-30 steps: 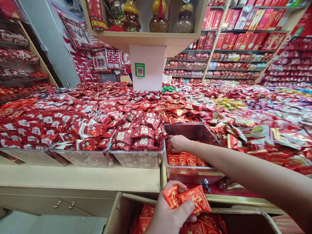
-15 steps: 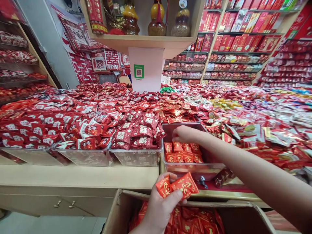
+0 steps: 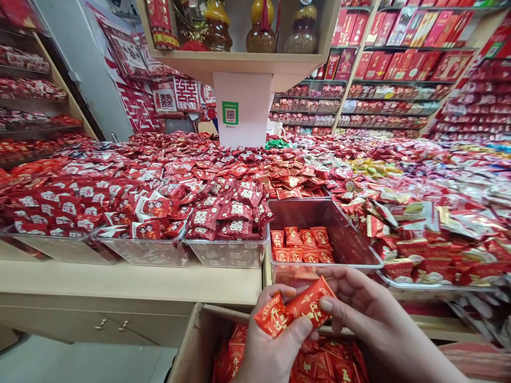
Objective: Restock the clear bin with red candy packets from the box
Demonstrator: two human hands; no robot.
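Note:
My left hand (image 3: 275,340) is closed round two red wrapped candies with gold lettering: a left packet (image 3: 273,316) and a right packet (image 3: 311,303). The thumb and fingers of my right hand (image 3: 355,303) pinch the far end of the right packet. Both hands are over a cardboard box (image 3: 195,340), which holds many of the same red packets (image 3: 319,367). Just beyond them stands a clear plastic bin (image 3: 351,234), where several matching candies (image 3: 301,244) are lined up in rows at the left front.
Left of the bin, clear tubs (image 3: 227,252) heaped with dark red packets line the beige counter (image 3: 131,279). White and red packets (image 3: 431,239) are piled to the right. Overhead, a wooden display shelf (image 3: 239,61) juts out above a white post (image 3: 243,127) with a QR code.
My right hand has come back from inside the clear bin to the left hand and now grips the right packet. The view has shifted slightly.

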